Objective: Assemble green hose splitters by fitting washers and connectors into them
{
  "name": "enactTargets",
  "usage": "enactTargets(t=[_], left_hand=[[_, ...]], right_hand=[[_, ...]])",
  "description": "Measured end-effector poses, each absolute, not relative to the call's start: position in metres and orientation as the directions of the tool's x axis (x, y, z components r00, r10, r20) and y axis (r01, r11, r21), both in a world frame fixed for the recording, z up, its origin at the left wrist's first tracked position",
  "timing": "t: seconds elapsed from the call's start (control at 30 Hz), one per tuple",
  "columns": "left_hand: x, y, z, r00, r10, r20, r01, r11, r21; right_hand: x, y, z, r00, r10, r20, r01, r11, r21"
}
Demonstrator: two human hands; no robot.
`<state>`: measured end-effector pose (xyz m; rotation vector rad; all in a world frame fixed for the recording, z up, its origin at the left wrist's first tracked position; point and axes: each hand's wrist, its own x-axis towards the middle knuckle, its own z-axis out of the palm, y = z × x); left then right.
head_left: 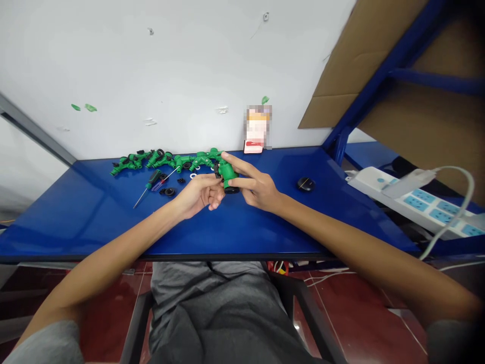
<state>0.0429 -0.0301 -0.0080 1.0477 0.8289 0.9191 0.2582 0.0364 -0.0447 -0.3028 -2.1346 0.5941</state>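
between both hands' fingers [242, 183], a green fitting [228, 176]

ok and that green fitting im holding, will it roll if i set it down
Probably not far: the green fitting has a branched shape that should stop a roll, though the glossy table may let it slide. It looks like stiff plastic, likely light, as the right hand holds it with fingertips.

fitting [228, 178] is over the middle of the table [94, 222] between left hand [197, 194] and right hand [257, 189], row of fittings [162, 160] far left, screwdriver [147, 188] just near of them, round puck [305, 183] right, power strip [417, 199] further right
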Motion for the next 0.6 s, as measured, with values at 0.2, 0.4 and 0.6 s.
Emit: enactTargets(t=[0.2,0.4,0.6], left_hand=[[0.042,-0.028,-0.01,0.372,0.928,-0.01,-0.068,0.038,0.997],[0.041,-0.03,-0.016,0.178,0.953,0.244,0.297,-0.289,0.91],[0.041,-0.033,-0.016,0.089,0.891,0.446,0.543,-0.419,0.728]], right_hand=[[0.247,0.023,-0.041,-0.431,0.604,0.67,0.01,0.746,-0.665],[0.234,0.017,-0.039,-0.363,0.681,0.635,-0.111,0.646,-0.756],[0.228,0.018,-0.039,-0.316,0.74,0.594,-0.17,0.571,-0.803]])
